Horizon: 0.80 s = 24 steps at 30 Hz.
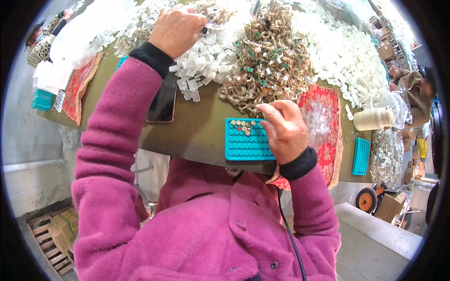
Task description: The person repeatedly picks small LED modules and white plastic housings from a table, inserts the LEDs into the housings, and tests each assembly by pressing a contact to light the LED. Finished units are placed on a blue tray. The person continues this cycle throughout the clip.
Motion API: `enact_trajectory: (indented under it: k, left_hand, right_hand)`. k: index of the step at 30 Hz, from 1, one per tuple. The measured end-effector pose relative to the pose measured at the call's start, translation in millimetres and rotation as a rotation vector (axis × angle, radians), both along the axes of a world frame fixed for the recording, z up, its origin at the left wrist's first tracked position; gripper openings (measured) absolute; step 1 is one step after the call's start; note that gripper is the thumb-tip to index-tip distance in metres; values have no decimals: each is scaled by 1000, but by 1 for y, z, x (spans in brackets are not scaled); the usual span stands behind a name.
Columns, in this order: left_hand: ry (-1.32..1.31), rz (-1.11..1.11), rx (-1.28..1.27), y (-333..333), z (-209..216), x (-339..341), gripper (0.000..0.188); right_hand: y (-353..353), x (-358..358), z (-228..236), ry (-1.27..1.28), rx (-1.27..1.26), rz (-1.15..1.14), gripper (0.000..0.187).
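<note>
My left hand (177, 31) reaches over a heap of small white plastic pieces (204, 63), its fingers closed. A dark tip and a clear, shiny bit show beside the fingertips; what it grips cannot be made out. My right hand (287, 131) hovers at the right side of a teal tray (246, 152) with rows of round hollows. Its thumb and index finger are apart, nothing visible between them. Several small round pieces (244, 125), mostly pale with one pinkish, sit in the tray's upper rows. Behind the tray rises a pile of brownish, shiny metal-like parts (269, 70) with green bits.
A dark phone (163, 100) lies below my left wrist. Red patterned cloths (331, 119) lie right and left. A cloudy jar (374, 119) and a second teal tray (361, 157) stand at the right edge. White pieces (344, 63) heap behind. Another person (412, 93) sits far right.
</note>
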State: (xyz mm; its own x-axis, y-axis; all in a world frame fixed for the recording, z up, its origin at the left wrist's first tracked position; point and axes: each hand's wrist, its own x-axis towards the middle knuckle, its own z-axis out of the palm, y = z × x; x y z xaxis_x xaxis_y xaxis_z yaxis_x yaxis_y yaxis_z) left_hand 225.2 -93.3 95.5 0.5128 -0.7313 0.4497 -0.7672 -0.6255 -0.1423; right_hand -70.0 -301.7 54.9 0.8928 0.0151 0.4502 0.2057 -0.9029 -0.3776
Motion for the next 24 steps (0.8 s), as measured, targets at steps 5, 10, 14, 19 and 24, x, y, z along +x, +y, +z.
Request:
enact_trajectory:
  k: [5, 10, 14, 19, 24]
  left_hand:
    - [197, -94, -449, 1, 13, 26, 16]
    - [292, 147, -852, 11, 27, 71, 13]
    - [390, -42, -1189, 11, 21, 75, 10]
    - [306, -125, -1023, 5, 20, 36, 10]
    - [208, -186, -613, 1, 18, -9, 14]
  right_hand:
    - [-2, 28, -6, -13, -197, 83, 22]
    - [-7, 25, -13, -129, 124, 9, 18]
    - [-16, 16, -14, -93, 574, -117, 12]
    - [-26, 7, -18, -5, 903, -189, 6]
    - [-16, 0, -21, -120, 1131, -147, 6]
